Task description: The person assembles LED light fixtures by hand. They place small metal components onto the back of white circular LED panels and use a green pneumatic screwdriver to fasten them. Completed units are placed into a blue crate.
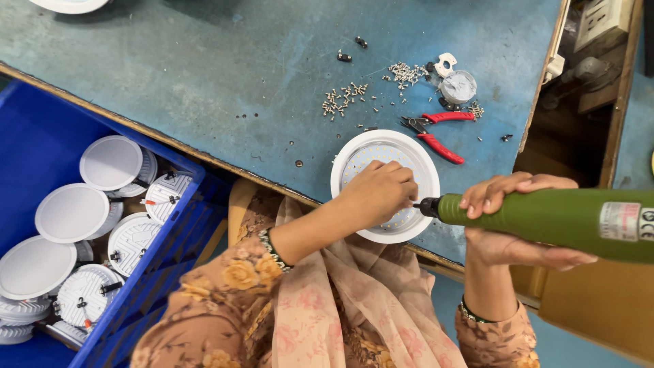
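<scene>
A round white lamp housing (415, 158) with a dotted light panel lies at the near edge of the blue-grey bench (204, 75). My left hand (380, 192) rests on the panel with its fingertips pinched together at the tip of a green electric screwdriver (558, 218). My right hand (518, 225) is wrapped around the screwdriver's body, which lies level and points left toward the lamp. What the left fingertips pinch is hidden.
Loose small screws (344, 99) are scattered behind the lamp. Red-handled pliers (437, 133) lie to its right, near a small round tub (458, 86). A blue crate (41, 157) at the left holds several round white lamps (110, 162).
</scene>
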